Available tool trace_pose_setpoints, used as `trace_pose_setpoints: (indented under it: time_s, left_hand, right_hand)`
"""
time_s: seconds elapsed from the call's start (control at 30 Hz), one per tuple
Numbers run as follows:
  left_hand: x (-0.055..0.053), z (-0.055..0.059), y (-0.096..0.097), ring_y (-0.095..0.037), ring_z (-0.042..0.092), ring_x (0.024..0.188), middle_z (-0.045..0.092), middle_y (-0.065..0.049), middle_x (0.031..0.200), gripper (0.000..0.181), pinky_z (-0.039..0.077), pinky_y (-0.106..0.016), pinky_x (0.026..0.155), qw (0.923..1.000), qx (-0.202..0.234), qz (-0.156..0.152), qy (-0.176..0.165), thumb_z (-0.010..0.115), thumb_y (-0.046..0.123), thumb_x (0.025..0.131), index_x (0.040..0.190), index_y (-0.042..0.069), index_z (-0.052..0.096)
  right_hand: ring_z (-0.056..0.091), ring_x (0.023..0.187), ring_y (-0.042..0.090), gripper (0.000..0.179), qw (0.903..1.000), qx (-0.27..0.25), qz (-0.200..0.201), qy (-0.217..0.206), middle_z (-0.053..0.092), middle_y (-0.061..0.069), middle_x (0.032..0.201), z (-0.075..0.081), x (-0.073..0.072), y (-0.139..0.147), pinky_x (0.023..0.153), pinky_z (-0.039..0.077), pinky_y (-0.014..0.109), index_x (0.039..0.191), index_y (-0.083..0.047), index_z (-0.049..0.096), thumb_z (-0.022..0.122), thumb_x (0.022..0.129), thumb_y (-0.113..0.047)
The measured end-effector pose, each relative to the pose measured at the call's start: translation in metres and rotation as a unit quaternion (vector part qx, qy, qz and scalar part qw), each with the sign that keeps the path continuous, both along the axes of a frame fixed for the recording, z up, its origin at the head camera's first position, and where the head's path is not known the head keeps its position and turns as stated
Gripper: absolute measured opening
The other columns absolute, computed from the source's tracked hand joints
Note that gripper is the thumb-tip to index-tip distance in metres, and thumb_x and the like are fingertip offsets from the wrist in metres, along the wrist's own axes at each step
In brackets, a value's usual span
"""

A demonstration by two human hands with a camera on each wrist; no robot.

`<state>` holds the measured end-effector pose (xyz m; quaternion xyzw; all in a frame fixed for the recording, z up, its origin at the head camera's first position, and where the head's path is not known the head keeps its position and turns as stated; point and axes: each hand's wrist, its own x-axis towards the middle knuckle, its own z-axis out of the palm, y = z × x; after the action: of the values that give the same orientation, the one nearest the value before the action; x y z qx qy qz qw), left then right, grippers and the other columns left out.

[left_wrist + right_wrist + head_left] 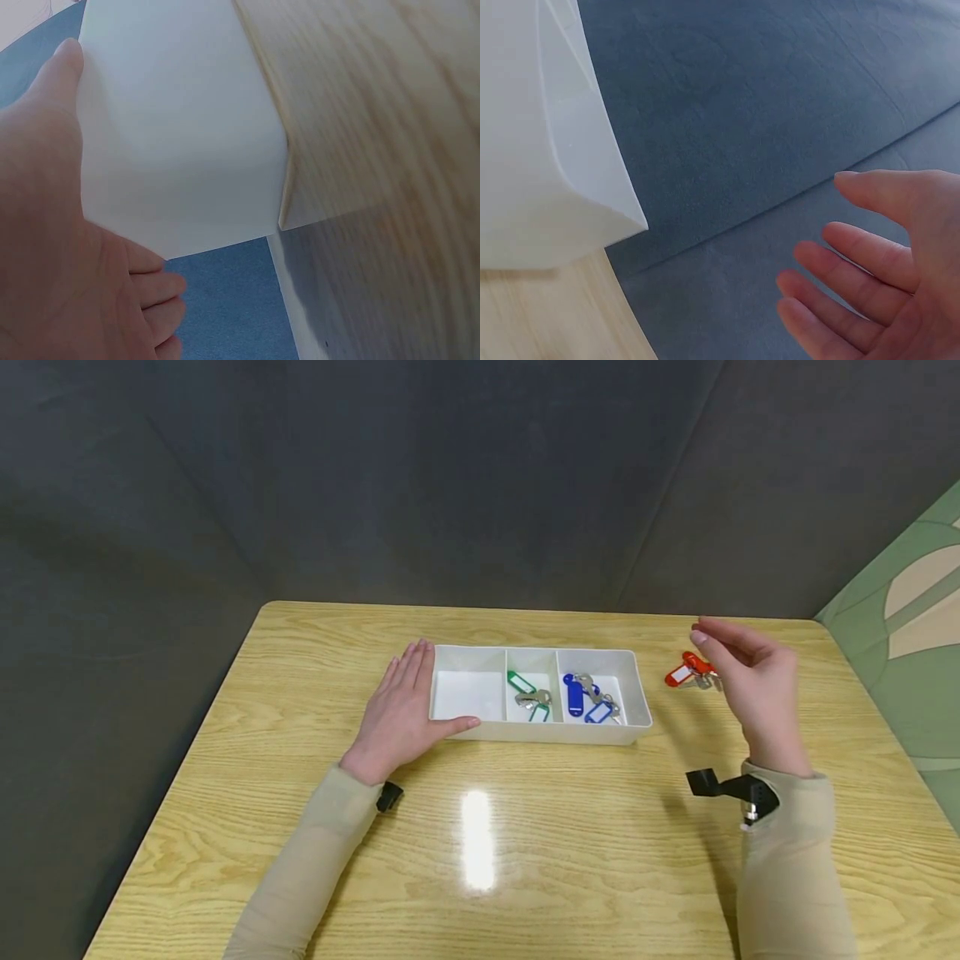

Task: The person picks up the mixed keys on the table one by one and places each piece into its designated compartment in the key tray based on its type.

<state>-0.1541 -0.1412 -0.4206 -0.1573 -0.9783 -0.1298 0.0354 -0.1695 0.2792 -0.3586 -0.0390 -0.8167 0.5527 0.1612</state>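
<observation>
A long white box [472,729] with three compartments sits on the table. My left hand [397,714] rests against its left end, fingers straight along the end wall and thumb at the front rim; the left wrist view shows this hand beside the white wall. Keys with green tags [534,697] lie in the middle compartment, and keys with blue tags [588,697] in the right one. Raised above the table right of the box, my right hand [761,681] holds nothing, its fingers loosely bent in the right wrist view. Keys with red tags [681,674] lie near it, partly hidden by the hand.
The wooden table [555,852] extends around the box. A dark grey cloth-like surface [450,485] rises behind its back edge. At the far right is a green and beige patterned surface [907,618].
</observation>
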Motion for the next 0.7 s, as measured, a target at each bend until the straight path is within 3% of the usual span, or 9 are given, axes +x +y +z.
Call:
trace_pose_setpoints:
  time_s: [0.3, 0.7]
  left_hand:
    - [0.0, 0.001, 0.0, -0.026, 0.003, 0.155, 0.008, -0.017, 0.168, 0.126, -0.001, -0.035, 0.123, 1.0, 0.0, 0.001, -0.001, 0.045, 0.089, 0.082, 0.161, -0.002, 0.008]
    - [0.0, 0.002, 0.0, -0.026, 0.001, 0.155, 0.006, -0.017, 0.168, 0.125, -0.001, -0.036, 0.123, 1.0, -0.008, -0.002, -0.005, 0.043, 0.089, 0.083, 0.161, -0.002, 0.006]
  right_hand:
    - [0.066, 0.097, 0.006, 0.039, 0.9996, -0.021, -0.02, -0.004, 0.073, -0.01, 0.109, -0.002, -0.004, 0.014, 0.079, 0.05, 0.011, 0.127, -0.004, 0.072, 0.075, 0.095, -0.025]
    - [0.065, 0.099, 0.005, 0.04, 0.9984, -0.049, -0.027, -0.014, 0.073, -0.011, 0.108, -0.007, -0.006, 0.028, 0.075, 0.048, 0.011, 0.127, -0.006, 0.073, 0.077, 0.093, -0.025]
